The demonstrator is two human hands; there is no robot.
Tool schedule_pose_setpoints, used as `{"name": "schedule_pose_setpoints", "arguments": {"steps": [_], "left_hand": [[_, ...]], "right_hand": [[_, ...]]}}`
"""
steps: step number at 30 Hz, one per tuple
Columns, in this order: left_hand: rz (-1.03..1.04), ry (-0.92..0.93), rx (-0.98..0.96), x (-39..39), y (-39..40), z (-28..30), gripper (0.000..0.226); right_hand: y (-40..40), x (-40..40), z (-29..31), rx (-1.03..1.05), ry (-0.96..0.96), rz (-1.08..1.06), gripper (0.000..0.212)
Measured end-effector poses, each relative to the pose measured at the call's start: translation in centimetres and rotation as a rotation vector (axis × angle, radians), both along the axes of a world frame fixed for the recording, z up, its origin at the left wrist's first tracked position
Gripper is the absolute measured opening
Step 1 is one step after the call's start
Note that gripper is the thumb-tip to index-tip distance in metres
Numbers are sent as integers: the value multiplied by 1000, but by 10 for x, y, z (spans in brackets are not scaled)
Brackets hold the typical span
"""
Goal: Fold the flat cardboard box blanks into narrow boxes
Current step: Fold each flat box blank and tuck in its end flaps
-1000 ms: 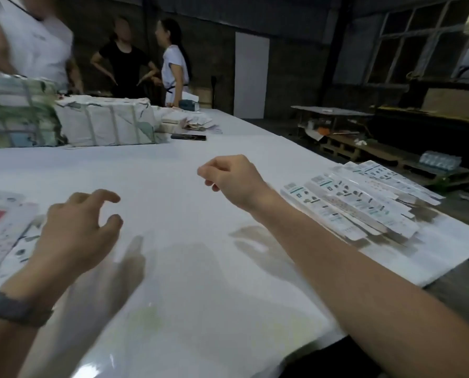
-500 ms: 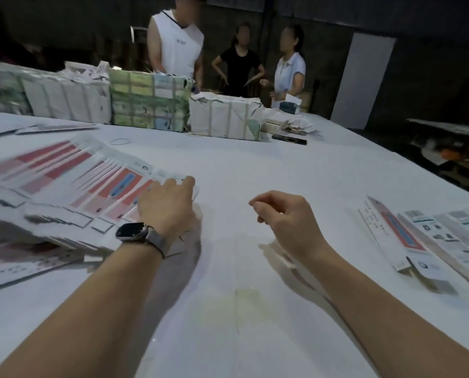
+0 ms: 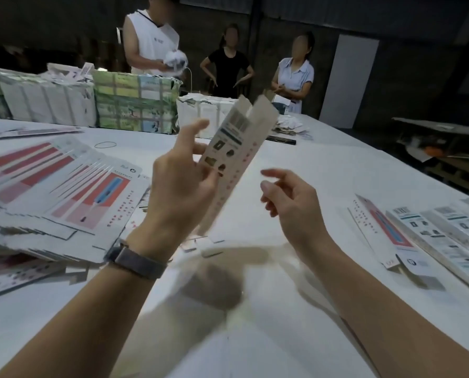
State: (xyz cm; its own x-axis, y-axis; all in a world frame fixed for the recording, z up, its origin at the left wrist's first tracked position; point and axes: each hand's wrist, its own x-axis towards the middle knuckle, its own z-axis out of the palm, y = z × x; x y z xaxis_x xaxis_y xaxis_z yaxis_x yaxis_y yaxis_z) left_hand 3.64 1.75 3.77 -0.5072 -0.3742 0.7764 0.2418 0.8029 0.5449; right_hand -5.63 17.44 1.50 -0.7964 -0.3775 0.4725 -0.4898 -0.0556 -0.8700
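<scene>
My left hand [image 3: 181, 184] holds one flat cardboard box blank [image 3: 237, 148] up above the white table [image 3: 323, 170], thumb pinching its lower printed face. The blank leans up and to the right, barcode and cut flaps at its top end. To the right of it, my right hand [image 3: 288, 197] hovers with loosely curled fingers, apart from the blank and holding nothing. A fanned pile of red-and-white flat blanks [image 3: 64, 192] lies on the table at my left. Folded narrow boxes [image 3: 429, 233] lie in a row at the right.
Wrapped bundles of stock [image 3: 135, 102] line the far side of the table, with three people standing behind them. A rubber band [image 3: 105, 144] and a dark phone-like object [image 3: 281, 139] lie on the table. Small paper scraps [image 3: 200, 244] sit under my hands.
My left hand has lifted one blank off the pile and raised it upright. My right hand has risen and its fingers have loosened. The view has tilted slightly.
</scene>
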Motion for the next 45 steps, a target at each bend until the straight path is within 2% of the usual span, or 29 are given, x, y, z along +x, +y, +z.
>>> {"name": "schedule_pose_setpoints", "arguments": {"steps": [2, 4, 8, 11, 13, 17, 19, 22, 24, 31, 35, 41, 45], "left_hand": [[-226, -104, 389, -3, 9, -3, 64], [-392, -249, 621, -6, 19, -9, 65], [-791, -346, 846, -10, 29, -19, 67], [-901, -346, 938, -11, 26, -26, 73], [-959, -347, 995, -11, 25, -30, 69], [-929, -370, 1014, -10, 27, -27, 35], [-880, -404, 1001, -9, 26, -25, 48], [-884, -425, 946, -6, 26, -25, 46], [-935, -457, 934, -4, 28, -24, 45], [-946, -508, 926, -5, 29, -25, 46], [-930, -583, 938, -6, 29, -28, 55], [-944, -585, 898, -5, 32, -26, 52], [-970, -726, 868, -2, 32, -28, 54]], "right_hand": [[3, -2, 4, -60, 5, 13, 18], [5, -4, 6, -48, 29, -4, 22], [7, -5, 3, 30, 64, 7, 29], [6, -2, 4, 51, 104, 57, 41], [6, 0, 5, 59, 119, 67, 47], [8, 1, 5, 94, 180, -2, 48], [9, 3, 5, 111, 247, -41, 51], [11, 3, 7, 139, 380, -63, 64], [13, 1, 8, 174, 409, -53, 65], [16, -5, 12, 210, 455, -161, 39], [17, -7, 11, 213, 391, -152, 27], [19, -14, 14, 272, 330, -61, 15], [23, -16, 15, 216, 213, 5, 22]]}}
